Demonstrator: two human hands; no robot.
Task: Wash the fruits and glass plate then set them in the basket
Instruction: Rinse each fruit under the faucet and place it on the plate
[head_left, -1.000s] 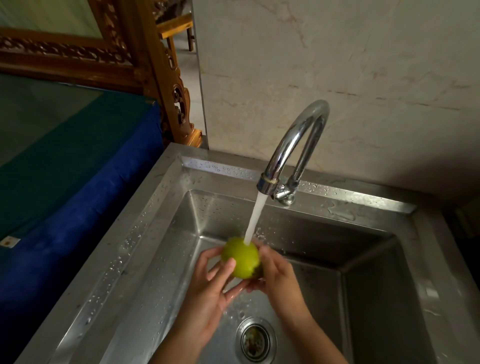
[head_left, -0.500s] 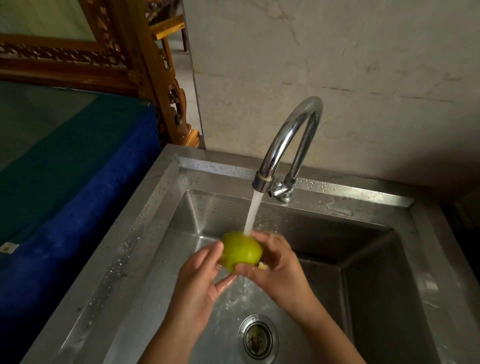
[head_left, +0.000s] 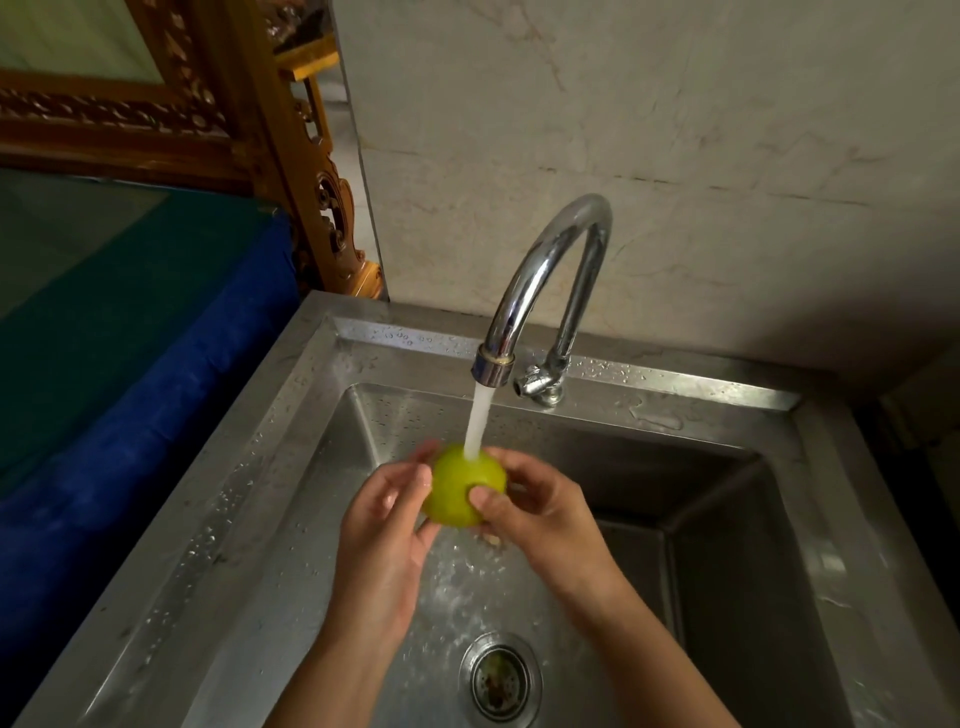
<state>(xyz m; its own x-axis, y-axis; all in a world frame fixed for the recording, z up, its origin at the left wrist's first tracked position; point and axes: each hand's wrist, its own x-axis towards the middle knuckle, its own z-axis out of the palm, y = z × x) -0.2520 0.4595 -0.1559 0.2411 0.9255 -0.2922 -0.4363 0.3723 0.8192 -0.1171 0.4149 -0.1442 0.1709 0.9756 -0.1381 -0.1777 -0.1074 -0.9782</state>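
Steel sink (head_left: 249, 519) wet; drain (head_left: 500, 682) in basin floor

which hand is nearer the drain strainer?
Left, narrowly. The left hand sits up-left of the drain strainer, the right hand up-right and slightly higher; both cup the green fruit.

Fruit (head_left: 460, 486) underside hidden by both hands; forearms, sink (head_left: 291, 415) front cut off at bottom edge
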